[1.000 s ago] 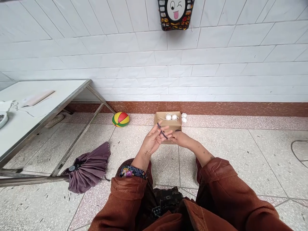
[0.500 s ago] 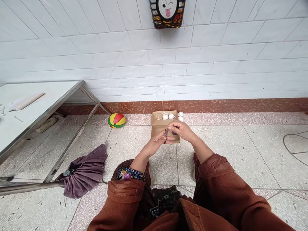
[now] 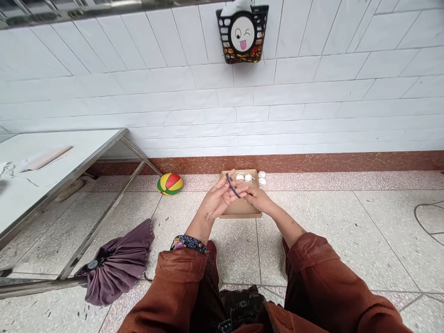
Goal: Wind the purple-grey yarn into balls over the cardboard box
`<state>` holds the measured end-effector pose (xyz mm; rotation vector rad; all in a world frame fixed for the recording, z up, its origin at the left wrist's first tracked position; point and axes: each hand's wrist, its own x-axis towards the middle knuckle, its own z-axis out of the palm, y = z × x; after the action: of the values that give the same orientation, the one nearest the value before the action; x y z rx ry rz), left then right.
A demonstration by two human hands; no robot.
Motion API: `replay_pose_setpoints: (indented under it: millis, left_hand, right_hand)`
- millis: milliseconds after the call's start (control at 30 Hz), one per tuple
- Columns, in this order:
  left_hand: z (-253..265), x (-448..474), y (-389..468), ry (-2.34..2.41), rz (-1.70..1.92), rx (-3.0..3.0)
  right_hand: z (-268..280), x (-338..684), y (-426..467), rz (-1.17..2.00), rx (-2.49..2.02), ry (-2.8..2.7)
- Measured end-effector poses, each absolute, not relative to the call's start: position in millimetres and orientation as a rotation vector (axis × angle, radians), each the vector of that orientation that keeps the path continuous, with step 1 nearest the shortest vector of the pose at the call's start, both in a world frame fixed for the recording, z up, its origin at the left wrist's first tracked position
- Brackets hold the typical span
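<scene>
Fingers stretched out and a little apart, my left hand [image 3: 222,194] is above the cardboard box [image 3: 239,213]. A dark cord [image 3: 233,186] lies across its fingers and looks wound around them. My right hand [image 3: 258,199] is closed in a pinch against the left fingertips, at the lower end of the cord; what lies inside its palm is hidden. White balls of string [image 3: 244,177] rest in the far part of the box, behind my hands. More white balls [image 3: 262,177] sit on the floor just right of the box.
A red, yellow and green ball [image 3: 169,184] lies by the wall. A purple folded umbrella [image 3: 120,266] leans near the metal-framed table [image 3: 65,138] on the left. A black basket [image 3: 243,39] hangs on the wall. A wire ring [image 3: 421,217] lies at right.
My left hand has turned and its fingers have spread, showing the dark cord across them. My right hand has moved slightly down and right. The view has tilted up a little.
</scene>
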<state>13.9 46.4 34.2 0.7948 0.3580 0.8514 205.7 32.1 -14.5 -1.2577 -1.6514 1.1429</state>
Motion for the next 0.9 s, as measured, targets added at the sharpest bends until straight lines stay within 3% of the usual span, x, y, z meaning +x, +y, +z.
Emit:
replay_pose_setpoints:
  millis: [200,533,700,900]
  left_hand:
    - [24,11,70,0.443,1.06,0.7]
    - [21,10,81,0.498,1.056,0.749]
    - [6,22,86,0.619,0.947,0.926]
    - [1,29,78,0.515,0.652,1.099]
  right_hand:
    - [-12,207,29,0.956,-1.214,-1.881]
    - [30,197,43,0.627,-1.164,-2.368]
    - [33,200,52,0.619,-1.01,-2.259]
    - [31,229,62,0.488,-1.151,-2.039]
